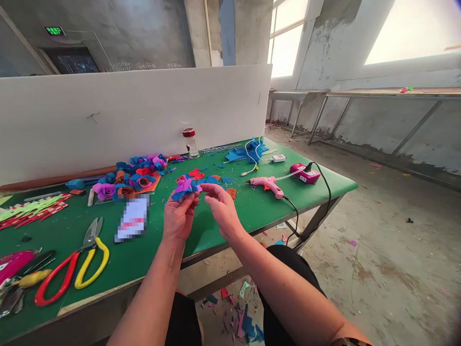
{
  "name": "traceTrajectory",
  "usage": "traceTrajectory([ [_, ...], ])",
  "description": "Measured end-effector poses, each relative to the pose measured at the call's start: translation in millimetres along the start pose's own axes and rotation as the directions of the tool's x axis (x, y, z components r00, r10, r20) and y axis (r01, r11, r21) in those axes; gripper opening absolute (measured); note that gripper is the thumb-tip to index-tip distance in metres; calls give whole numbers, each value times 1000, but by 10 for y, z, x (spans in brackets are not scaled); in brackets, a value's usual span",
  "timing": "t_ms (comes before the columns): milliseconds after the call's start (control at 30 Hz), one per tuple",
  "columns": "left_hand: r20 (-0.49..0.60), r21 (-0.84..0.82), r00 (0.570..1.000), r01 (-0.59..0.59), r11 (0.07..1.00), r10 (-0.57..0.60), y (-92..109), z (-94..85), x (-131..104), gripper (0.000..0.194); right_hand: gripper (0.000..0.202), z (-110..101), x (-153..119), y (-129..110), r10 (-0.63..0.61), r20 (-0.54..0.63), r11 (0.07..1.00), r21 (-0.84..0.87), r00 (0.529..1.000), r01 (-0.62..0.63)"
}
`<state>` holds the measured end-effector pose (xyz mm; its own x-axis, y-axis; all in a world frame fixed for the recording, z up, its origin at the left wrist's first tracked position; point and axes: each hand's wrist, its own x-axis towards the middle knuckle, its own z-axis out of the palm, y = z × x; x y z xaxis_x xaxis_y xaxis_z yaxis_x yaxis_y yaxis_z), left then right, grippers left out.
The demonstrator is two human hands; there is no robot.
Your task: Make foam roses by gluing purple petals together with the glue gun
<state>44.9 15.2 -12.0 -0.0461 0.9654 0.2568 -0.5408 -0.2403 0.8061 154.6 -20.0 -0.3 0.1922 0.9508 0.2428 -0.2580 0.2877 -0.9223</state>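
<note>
My left hand [179, 216] pinches a purple and blue paper flower [184, 187] above the green table [201, 230]. Close by on its right, my right hand [220, 206] has its fingers apart, the fingertips near the petals. Just beyond the hands lie red, orange and blue paper pieces [196, 174]. A pink glue gun [268, 185] rests on its side to the right. Finished-looking flowers [135, 175] in blue, purple, orange and red are grouped at the back left.
Scissors with red and yellow handles [86, 254] lie open at the left. A lidded glass jar [190, 143] stands by the white panel [137, 115]. A magenta power box [305, 174] with cables sits near the right end. Paper scraps [239, 317] litter the floor.
</note>
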Motion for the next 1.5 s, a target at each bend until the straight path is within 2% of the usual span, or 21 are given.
traceTrajectory([
  [167,7,-7,1000,19,1000,-19,-18,-5,-1,30,34,-16,20,44,44,3,999,1,999,-44],
  [467,36,3,999,24,1000,-25,-47,19,-21,35,27,-14,48,104,-36,-23,999,25,999,37],
  [700,10,59,999,-32,998,31,-45,57,-33,31,28,26,-14,73,-11,-77,999,45,997,15],
  [900,-13,157,994,-101,982,105,-39,63,-41,25,29,33,-25,60,2,-68,996,91,998,4],
  [967,-41,190,991,-121,974,131,-41,59,-41,27,30,35,-29,66,-45,-71,999,19,996,47],
  [1067,-85,220,982,-147,964,169,-48,65,-51,29,35,59,-67,80,-191,-55,966,-189,980,177],
  [1167,-138,236,972,-156,959,192,-50,87,-72,30,42,102,-146,68,-313,23,851,-438,950,291],
  [1233,-176,235,968,-136,962,180,-42,98,-81,28,46,119,-199,27,-346,102,748,-571,933,340],
  [1300,-191,198,972,-97,975,135,-30,91,-73,26,47,104,-219,-34,-369,153,670,-640,917,377],
  [1333,-188,164,976,-78,983,108,-24,78,-62,27,45,81,-209,-65,-388,153,661,-642,909,390],
  [1367,-178,122,981,-54,991,76,-17,58,-45,27,41,49,-184,-91,-408,137,674,-621,903,399],
  [1433,-145,38,989,10,999,-4,-5,5,-5,25,33,-36,-93,-115,-424,63,762,-513,903,394],
  [1500,-100,-39,990,100,994,-103,7,-50,29,20,27,-127,23,-93,-345,-20,888,-332,938,319],
])
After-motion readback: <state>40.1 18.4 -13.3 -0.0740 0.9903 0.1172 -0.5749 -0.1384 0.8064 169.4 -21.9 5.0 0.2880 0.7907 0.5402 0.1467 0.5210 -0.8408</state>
